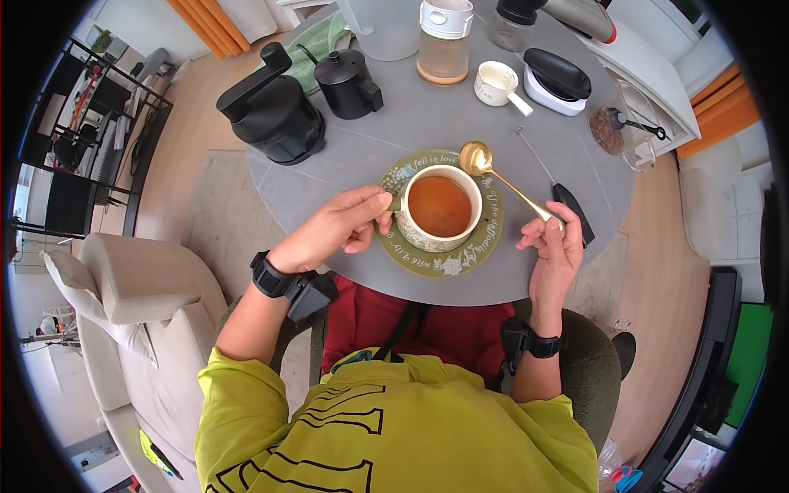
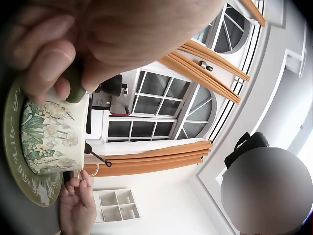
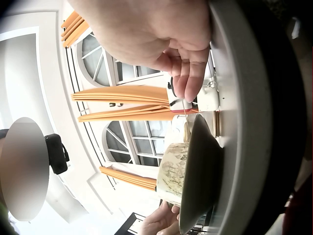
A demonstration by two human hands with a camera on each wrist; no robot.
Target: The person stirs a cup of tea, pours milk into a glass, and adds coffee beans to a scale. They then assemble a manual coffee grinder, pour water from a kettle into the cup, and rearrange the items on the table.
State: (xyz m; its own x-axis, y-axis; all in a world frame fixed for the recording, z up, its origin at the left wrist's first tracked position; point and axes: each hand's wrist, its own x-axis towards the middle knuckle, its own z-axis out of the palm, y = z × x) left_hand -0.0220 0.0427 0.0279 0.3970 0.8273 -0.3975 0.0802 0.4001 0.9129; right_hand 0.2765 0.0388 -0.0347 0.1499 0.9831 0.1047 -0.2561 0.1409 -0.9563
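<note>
A floral teacup (image 1: 439,207) full of amber tea stands on a green saucer (image 1: 460,258) near the front of the round grey table (image 1: 362,156). My left hand (image 1: 343,227) pinches the cup's green handle (image 2: 74,84); the cup's flowered side (image 2: 51,132) and the saucer (image 2: 19,166) fill the left wrist view. My right hand (image 1: 552,243) holds the end of a gold spoon (image 1: 503,181), whose bowl hovers over the saucer's far right rim beside the cup. In the right wrist view the fingers (image 3: 188,73) curl above the saucer's edge (image 3: 198,171) and the cup (image 3: 173,171).
Behind the cup stand a black grinder (image 1: 271,107), a black kettle (image 1: 347,82), a glass jar (image 1: 444,41), a white measuring cup (image 1: 496,84) and a black-topped white device (image 1: 557,80). A thin stirrer (image 1: 534,156) lies right of the saucer. A beige sofa (image 1: 131,296) is left.
</note>
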